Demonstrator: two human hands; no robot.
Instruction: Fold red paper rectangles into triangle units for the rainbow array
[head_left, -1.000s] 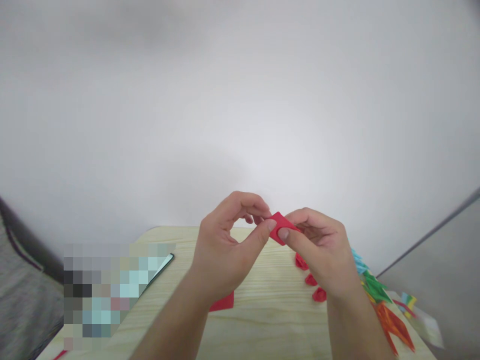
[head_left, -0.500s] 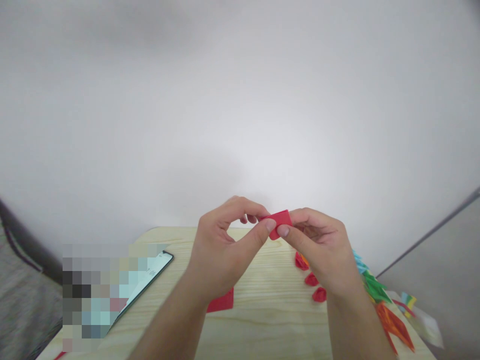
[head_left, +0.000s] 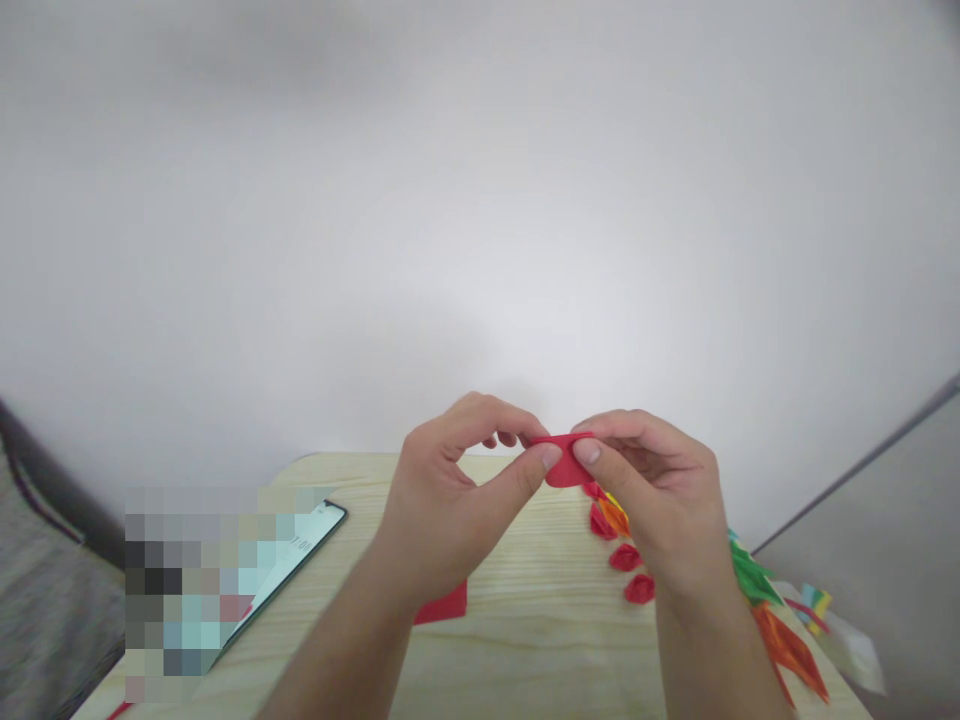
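Observation:
Between my two hands, above the table, is a small folded piece of red paper (head_left: 566, 466) with a rounded lower edge. My left hand (head_left: 469, 490) pinches its left end between thumb and forefinger. At the other end, the thumb and fingers of my right hand (head_left: 660, 490) grip the paper, thumb on the near face. Its upper edge lies nearly level. Below my left wrist, a flat red paper piece (head_left: 444, 604) rests on the table, partly hidden by the arm. Several small crumpled red paper pieces (head_left: 625, 558) lie in a column beside my right hand.
On the pale wooden table (head_left: 540, 640), a phone (head_left: 300, 550) lies at the left, partly blurred out. Green folded paper (head_left: 750, 572) and orange folded paper (head_left: 795, 650) line the right edge, near a clear plastic bag (head_left: 855, 655). A white wall (head_left: 480, 200) stands behind.
My right hand has shifted slightly right and turned. The red paper has moved a little right and down, its top edge now nearly level. More of the small red and orange pieces shows.

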